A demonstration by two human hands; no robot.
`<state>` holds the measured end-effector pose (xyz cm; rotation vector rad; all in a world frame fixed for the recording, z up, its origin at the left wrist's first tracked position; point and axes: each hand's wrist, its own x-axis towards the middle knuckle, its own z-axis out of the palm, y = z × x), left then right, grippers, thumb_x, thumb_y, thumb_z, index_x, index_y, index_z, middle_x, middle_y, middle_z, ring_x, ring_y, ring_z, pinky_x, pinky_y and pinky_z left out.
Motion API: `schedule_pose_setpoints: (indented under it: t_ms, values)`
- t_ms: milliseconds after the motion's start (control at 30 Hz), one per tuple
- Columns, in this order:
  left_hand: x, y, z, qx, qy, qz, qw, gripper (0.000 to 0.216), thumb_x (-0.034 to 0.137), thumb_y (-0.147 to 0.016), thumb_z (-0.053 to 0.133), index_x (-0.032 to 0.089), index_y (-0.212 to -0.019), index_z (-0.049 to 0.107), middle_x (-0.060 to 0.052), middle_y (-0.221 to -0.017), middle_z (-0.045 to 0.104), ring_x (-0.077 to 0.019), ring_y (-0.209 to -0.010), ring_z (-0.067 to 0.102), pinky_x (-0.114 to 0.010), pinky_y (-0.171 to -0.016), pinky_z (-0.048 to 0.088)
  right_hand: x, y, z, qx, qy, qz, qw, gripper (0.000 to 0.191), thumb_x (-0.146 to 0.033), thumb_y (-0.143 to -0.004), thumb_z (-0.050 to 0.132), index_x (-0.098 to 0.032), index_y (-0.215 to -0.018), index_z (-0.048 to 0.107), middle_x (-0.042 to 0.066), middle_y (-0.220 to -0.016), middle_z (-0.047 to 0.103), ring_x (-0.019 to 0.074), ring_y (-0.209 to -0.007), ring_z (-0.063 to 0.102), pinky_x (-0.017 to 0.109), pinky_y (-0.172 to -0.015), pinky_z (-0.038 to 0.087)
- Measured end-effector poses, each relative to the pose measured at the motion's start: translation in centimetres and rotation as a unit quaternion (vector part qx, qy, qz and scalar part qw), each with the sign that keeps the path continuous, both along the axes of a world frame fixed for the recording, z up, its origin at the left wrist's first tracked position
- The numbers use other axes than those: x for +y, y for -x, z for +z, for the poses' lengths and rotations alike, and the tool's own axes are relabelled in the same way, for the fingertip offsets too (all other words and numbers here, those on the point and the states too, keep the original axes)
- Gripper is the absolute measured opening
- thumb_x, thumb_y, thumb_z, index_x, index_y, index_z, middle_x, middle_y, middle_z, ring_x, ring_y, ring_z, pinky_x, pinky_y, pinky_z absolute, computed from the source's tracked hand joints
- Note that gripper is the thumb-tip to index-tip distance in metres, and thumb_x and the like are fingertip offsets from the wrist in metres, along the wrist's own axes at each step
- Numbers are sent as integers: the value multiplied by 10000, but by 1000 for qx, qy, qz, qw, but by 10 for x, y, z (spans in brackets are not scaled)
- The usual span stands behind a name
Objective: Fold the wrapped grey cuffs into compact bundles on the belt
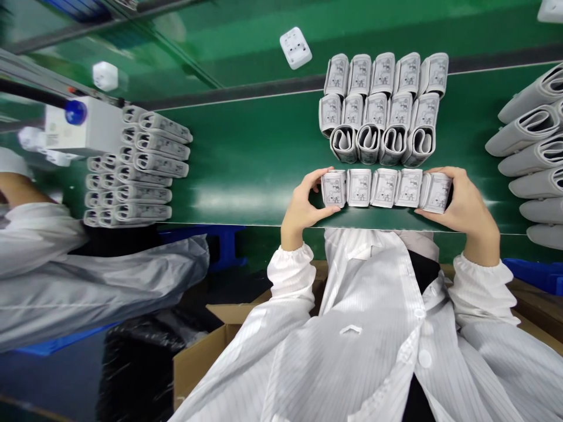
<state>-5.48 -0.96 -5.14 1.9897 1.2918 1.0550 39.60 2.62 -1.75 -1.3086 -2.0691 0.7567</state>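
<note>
Rolls (385, 189) along near edge of counter (255, 152): matt, cloth-like. Counter: smooth, glossy. My coat (352, 357): wrinkled cloth.

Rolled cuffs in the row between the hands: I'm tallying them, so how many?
5: the leftmost cuff held by the left hand, the rightmost cuff held by the right hand, three cuffs lined up between them. None appears hidden.

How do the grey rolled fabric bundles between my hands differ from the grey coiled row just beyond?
The held row has five bundles; the coiled row has four. The held row shows flat printed faces, the coiled row its spiral ends. Both are grey fabric.
</note>
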Motion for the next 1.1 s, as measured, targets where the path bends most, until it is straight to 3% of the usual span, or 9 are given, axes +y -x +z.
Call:
schedule_pose_setpoints:
  t_ms: [200,333,500,833,1100]
  values:
    - [-1,-1,3,7,12,2,1000,1054,755,-845,1013,388,-1722,559,-149,-1694,707,-388,-1374,794,-486,-1006,674,-1,1,3,0,-4,8,1000,852,-608,-778,1003,-295,-1481,636,180,-1459,777,497,-1332,780,708,-1111,657]
    - [-2,-3,5,4,9,8,1000,1025,787,-865,980,371,-1707,570,-155,-1687,712,-398,-1424,778,-480,-982,665,-1,1,3,11,-9,13,1000,830,-568,-776,1021,-343,-1484,650,135,-1459,789,479,-1334,782,689,-1123,665]
    - [-2,-5,6,4,9,4,1000,1027,784,-877,972,375,-1718,548,-152,-1695,705,-393,-1425,777,-484,-1010,662,0,0,2,-3,-17,12,1000,829,-648,-798,1001,-351,-1487,649,117,-1451,800,460,-1309,790,690,-1098,687]
    - [-4,-4,6,7,12,2,1000,1032,775,-897,959,413,-1754,512,-140,-1711,685,-401,-1447,758,-521,-1080,656,2,-3,0,1,-32,29,999,852,-624,-806,1003,-415,-1542,627,94,-1448,796,492,-1312,796,767,-1081,694]
    - [-3,-4,7,9,18,10,1000,1022,803,-873,965,364,-1701,559,-164,-1674,709,-399,-1422,781,-496,-972,679,2,-1,1,7,-36,26,999,821,-601,-807,1013,-331,-1502,669,123,-1421,808,472,-1283,803,697,-1068,697]
